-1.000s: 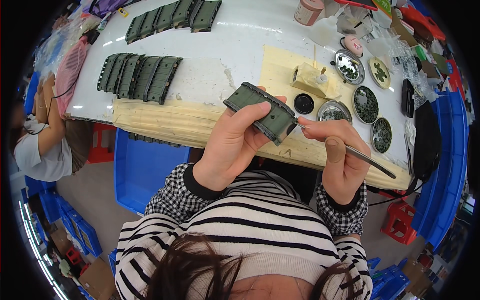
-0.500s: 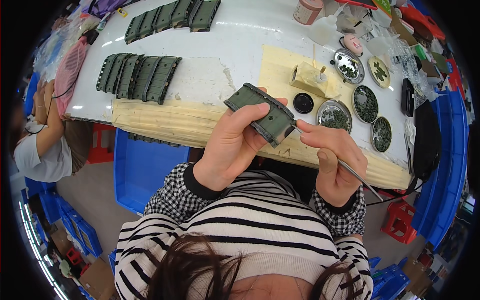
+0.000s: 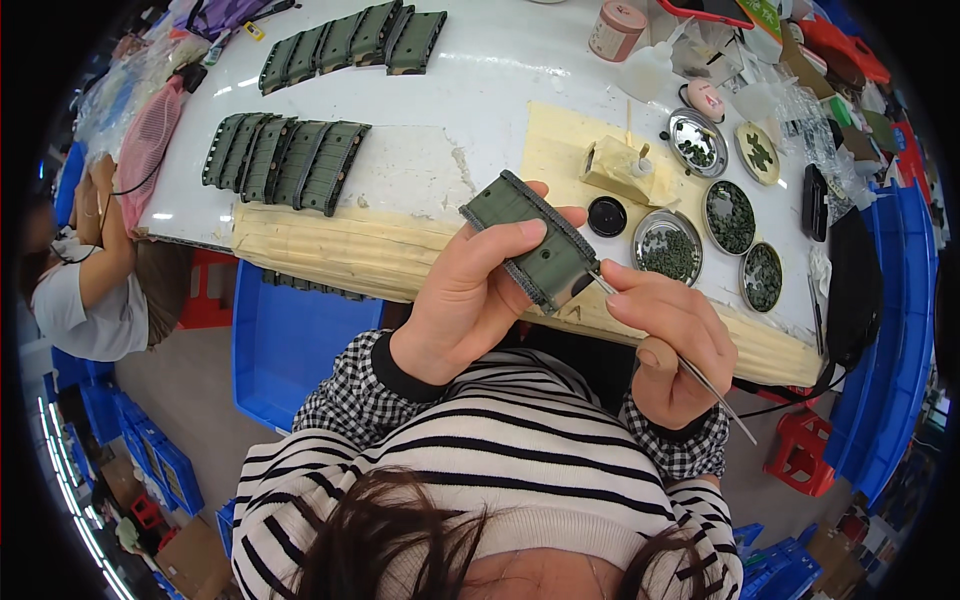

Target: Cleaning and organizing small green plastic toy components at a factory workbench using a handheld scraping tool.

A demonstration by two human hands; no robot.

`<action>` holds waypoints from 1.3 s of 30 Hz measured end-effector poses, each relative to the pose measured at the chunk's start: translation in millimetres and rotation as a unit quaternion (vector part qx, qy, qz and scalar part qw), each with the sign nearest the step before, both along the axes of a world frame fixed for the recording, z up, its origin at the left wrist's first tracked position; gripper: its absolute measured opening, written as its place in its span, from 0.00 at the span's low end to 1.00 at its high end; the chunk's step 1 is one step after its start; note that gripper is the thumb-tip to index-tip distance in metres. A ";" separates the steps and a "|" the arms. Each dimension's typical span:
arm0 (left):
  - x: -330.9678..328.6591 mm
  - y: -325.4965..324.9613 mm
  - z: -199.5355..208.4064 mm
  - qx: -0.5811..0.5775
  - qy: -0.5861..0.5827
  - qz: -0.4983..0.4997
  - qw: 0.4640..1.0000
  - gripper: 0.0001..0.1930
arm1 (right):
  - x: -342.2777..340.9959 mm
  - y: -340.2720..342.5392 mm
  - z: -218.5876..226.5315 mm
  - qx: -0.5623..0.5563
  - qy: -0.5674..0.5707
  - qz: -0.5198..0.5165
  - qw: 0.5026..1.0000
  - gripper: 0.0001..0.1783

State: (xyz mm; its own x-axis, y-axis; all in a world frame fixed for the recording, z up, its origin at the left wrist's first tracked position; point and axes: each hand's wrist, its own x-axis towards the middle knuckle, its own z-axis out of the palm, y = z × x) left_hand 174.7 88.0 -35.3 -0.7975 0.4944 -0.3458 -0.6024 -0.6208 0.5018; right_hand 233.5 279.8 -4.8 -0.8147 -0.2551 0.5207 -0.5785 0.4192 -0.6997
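bare tabletop (image 3: 480, 90) beyond panel (image 3: 548, 258); dishes (image 3: 652, 222) rightward

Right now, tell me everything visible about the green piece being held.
The green piece is a curved, rectangular, plastic-looking panel with dark ridged trim along its long edges and a small dark spot. The left hand holds it tilted near the table's edge; the metal tool in the right hand reaches its right end.

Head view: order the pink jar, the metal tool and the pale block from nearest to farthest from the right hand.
1. Metal tool: held in the right hand itself.
2. Pale block: ahead and slightly left.
3. Pink jar: also ahead and slightly left, well beyond the block, near the picture's top edge.
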 end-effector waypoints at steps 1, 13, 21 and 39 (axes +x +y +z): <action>0.1 0.0 -0.3 0.002 0.001 -0.001 1.000 0.22 | 0.0 0.2 -0.5 -0.001 0.004 0.005 1.000 0.14; 0.2 0.6 -5.4 0.030 -0.002 -0.004 1.000 0.22 | -2.2 1.8 -2.4 -0.002 0.028 0.027 0.999 0.15; 1.3 -0.6 -11.1 0.092 -0.024 0.000 0.995 0.19 | -0.8 0.5 -1.9 0.000 0.017 0.015 1.000 0.14; -6.5 -3.1 -0.5 -0.022 0.029 -0.029 0.999 0.23 | -0.1 27.3 -17.3 -0.162 0.041 -0.144 0.975 0.14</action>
